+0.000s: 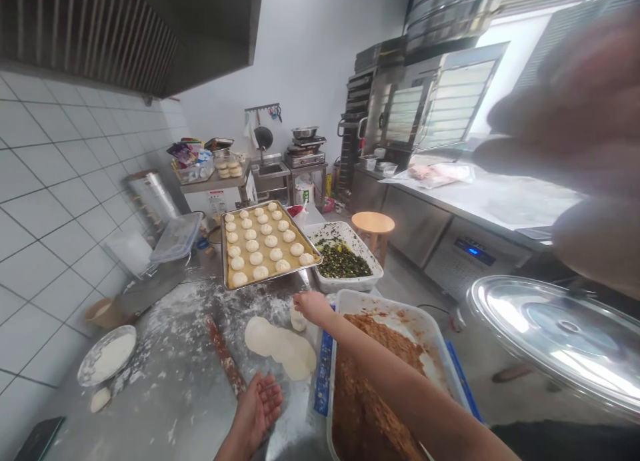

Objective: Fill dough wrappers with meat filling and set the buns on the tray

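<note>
My right hand reaches across a tub of reddish-brown filling. Its fingers are pinched closed at the top of a white filled bun on the floured steel table. My left hand lies palm up at the near edge, fingers apart and nothing in them. Close to its fingertips is the end of a floury rolling pin. Between the hands, flat round dough wrappers lie overlapping. Beyond them, a lined tray holds rows of pleated buns.
A white tub of chopped green filling stands behind the brown one. A flour bowl and a dough piece are at left. A shiny round lid is at right, below a large blurred shape near the lens.
</note>
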### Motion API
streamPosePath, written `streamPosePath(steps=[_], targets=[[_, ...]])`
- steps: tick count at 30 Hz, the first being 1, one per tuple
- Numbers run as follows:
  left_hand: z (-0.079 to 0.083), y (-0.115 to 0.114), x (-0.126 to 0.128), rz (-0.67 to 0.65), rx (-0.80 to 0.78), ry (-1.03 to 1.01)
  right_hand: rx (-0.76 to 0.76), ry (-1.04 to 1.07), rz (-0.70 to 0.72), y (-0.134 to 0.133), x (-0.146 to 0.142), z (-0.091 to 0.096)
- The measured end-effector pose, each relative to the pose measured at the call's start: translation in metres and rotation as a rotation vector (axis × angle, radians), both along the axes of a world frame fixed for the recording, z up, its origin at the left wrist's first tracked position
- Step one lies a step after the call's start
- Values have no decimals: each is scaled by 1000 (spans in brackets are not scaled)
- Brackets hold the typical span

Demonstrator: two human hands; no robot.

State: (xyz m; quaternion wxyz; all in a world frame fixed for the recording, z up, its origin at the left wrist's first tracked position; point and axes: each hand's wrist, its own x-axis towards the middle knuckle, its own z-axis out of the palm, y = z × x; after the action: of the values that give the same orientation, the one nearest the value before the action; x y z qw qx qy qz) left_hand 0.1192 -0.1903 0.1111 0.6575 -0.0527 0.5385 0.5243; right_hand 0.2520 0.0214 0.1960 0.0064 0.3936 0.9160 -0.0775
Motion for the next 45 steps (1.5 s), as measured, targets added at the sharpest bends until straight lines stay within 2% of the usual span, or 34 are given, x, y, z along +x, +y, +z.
streamPosePath(steps=[4, 9, 15, 19, 23, 26, 28, 31, 34, 37, 39, 42, 44, 45], targets=[[-5, -7, -7, 38, -31, 7, -8, -30, 4, 2, -24, -8], [-1, -12, -13, 66, -19, 37, -32, -87, 5, 9, -55, -19], [0, -7, -23, 53, -12, 213, -90, -169, 28, 26, -80, -50], [-9, 20, -50, -120, 19, 636, -100, -164, 24, 31, -87, -68], [-22, 71, -93, -195, -4, 863, -71, -107, -19, 20, -83, -67], [-29, 114, -117, -287, -13, 1024, -58, -61, -35, -1, -60, -55], [-33, 138, -124, -383, -21, 1108, -59, -4, -33, -22, -31, -47], [-38, 162, -128, -540, -45, 1199, -86, 176, -58, -61, 30, -39], [-40, 175, -129, -694, -75, 1255, -174, 249, -203, -102, 103, -41], [-39, 177, -123, -813, -57, 1318, -197, 244, -382, -140, 169, -51], [-38, 170, -113, -844, 4, 1382, -162, 228, -482, -163, 201, -56], [-43, 149, -101, -857, 108, 1440, -98, 130, -593, -191, 226, -57], [-52, 131, -101, -845, 164, 1438, -69, 15, -653, -203, 230, -52], [-57, 122, -104, -790, 214, 1402, -58, -43, -675, -207, 229, -50]])
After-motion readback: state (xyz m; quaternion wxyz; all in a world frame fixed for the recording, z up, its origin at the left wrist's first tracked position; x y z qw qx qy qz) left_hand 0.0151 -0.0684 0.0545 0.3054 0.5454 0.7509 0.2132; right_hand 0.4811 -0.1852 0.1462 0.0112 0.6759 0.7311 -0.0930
